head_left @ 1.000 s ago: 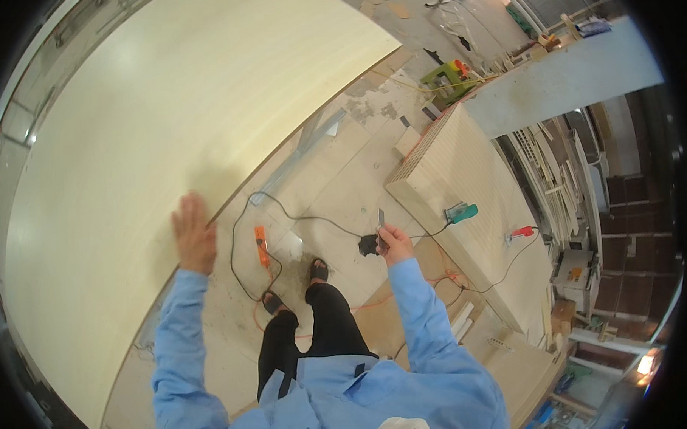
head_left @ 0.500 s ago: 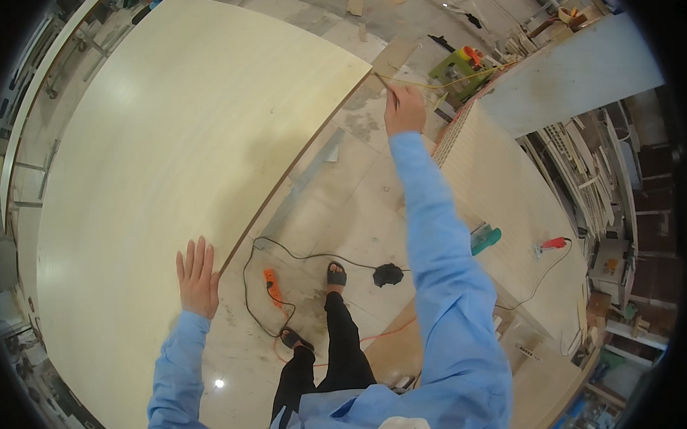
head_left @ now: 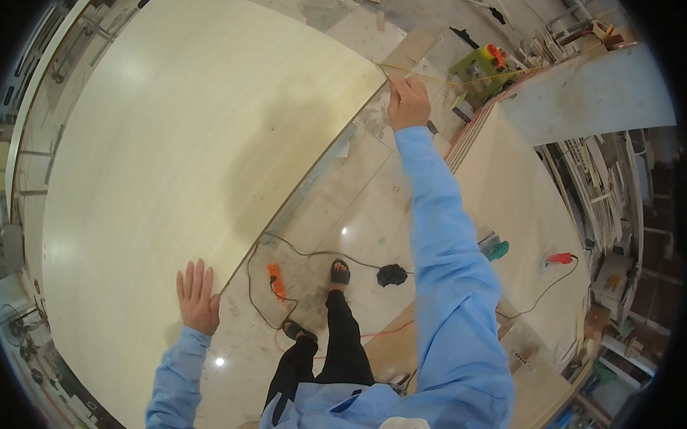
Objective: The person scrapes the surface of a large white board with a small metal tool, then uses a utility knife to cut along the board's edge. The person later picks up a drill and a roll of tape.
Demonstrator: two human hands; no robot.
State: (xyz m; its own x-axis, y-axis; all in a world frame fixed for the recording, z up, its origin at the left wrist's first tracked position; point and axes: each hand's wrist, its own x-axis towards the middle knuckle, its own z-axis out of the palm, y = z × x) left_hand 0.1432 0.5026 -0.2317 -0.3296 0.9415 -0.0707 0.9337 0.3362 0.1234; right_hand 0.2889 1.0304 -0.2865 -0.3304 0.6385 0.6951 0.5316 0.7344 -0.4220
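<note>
A large pale wood-grain board (head_left: 152,138) fills the left half of the view, its dark edge running diagonally toward me. My left hand (head_left: 199,297) lies flat on the near end of the board, fingers stretched out and the thumb by the edge. At the board's far right corner, my right hand (head_left: 409,102) is closed round the edge, knuckles up. The fingertips under that corner are hidden. A thin yellow cord or strip (head_left: 460,82) runs from near this corner off to the right.
Below on the tiled floor lie an orange power strip (head_left: 276,282) and a black cable with a dark bundle (head_left: 392,275). At right stands a stack of pale boards (head_left: 521,208) bearing a red-handled corded tool (head_left: 561,259) and a teal-handled tool (head_left: 497,250). A green box-shaped machine (head_left: 481,77) sits beyond.
The board's near edge has shifted toward me and covers more of the floor strip beside it. Both hands have stayed on the board and moved with it. The view has turned slightly.
</note>
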